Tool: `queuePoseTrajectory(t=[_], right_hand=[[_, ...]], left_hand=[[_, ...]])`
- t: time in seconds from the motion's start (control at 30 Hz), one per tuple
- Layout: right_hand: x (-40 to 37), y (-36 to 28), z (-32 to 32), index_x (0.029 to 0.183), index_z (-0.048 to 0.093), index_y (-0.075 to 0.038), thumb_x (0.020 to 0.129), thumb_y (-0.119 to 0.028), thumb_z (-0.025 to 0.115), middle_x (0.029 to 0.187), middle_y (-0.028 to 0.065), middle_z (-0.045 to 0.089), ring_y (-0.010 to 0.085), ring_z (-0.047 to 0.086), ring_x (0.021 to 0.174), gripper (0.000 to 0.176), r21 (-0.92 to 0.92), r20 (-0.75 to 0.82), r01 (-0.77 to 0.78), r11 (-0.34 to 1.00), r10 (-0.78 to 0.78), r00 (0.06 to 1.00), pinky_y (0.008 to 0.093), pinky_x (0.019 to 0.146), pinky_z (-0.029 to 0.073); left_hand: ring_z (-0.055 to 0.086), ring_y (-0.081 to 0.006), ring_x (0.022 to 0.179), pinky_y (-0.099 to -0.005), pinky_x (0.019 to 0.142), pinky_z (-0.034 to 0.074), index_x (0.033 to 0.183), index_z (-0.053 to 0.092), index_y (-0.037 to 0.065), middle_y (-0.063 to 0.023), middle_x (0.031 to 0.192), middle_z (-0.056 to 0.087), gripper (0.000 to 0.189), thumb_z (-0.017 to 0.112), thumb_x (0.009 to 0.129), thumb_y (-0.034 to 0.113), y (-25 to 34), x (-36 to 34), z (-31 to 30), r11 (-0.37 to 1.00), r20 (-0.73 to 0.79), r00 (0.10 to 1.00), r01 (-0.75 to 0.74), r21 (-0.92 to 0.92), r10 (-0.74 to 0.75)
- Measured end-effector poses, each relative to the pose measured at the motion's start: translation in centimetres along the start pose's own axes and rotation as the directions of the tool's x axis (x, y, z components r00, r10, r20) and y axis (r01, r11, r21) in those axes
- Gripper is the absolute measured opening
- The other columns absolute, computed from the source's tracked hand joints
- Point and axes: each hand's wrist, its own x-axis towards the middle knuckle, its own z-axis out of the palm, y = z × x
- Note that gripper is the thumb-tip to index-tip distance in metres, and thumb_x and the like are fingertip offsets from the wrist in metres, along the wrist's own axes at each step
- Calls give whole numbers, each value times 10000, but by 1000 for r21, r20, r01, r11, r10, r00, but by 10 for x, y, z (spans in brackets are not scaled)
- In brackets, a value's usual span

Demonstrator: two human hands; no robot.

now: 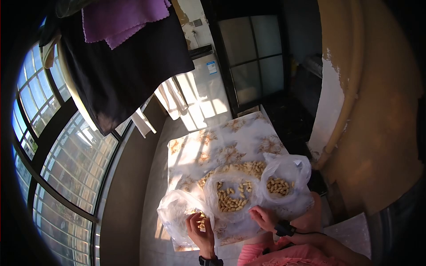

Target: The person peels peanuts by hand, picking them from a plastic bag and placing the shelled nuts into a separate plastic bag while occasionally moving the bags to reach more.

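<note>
Three clear plastic bags holding peanuts in their shells stand along the near side of a table. My left hand (200, 231) is at the left bag (174, 206), its fingers curved and apart, with peanuts (202, 223) showing between thumb and fingers. My right hand (265, 218) is beside the lower right rim of the middle bag (214, 177), its fingers curled together; whatever they may hold is hidden. Loose peanuts (232, 204) lie inside the middle bag. The right bag (299, 170) contains another pile of peanuts (278, 187).
More peanuts (253, 167) are heaped behind the middle bag on the flowered tablecloth (230, 137). Dark cloth (133, 62) and a purple cloth (124, 20) hang at upper left. A window (75, 155) runs along the left; a white fridge (208, 91) stands beyond the table.
</note>
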Motion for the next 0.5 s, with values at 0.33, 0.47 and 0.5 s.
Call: queuePoseTrajectory(t=[0.33,0.47,0.5], right_hand=[[2,-6,-3,1026,619,-63,980,-185,601,770,121,665,304,669,692,132,-39,-4,26,999,-26,1000,374,607,500],[3,-10,-4,1023,619,-64,979,-182,599,770,123,667,316,666,692,128,-27,-15,27,999,-27,1000,382,608,501],[3,-10,-4,1023,619,-64,979,-182,599,770,123,667,316,666,692,128,-27,-15,27,999,-27,1000,382,608,501]], left_hand=[[638,-333,969,-401,809,527,1074,644,49,-141,1067,627,274,744,819,59,34,-31,57,977,274,945,-135,-166,178],[637,-343,972,-406,821,521,1074,647,50,-144,1065,629,269,738,821,63,32,-31,70,977,284,943,-126,-171,171],[637,-345,972,-406,821,520,1072,649,51,-143,1067,631,268,737,819,62,31,-31,72,975,282,942,-136,-174,182]])
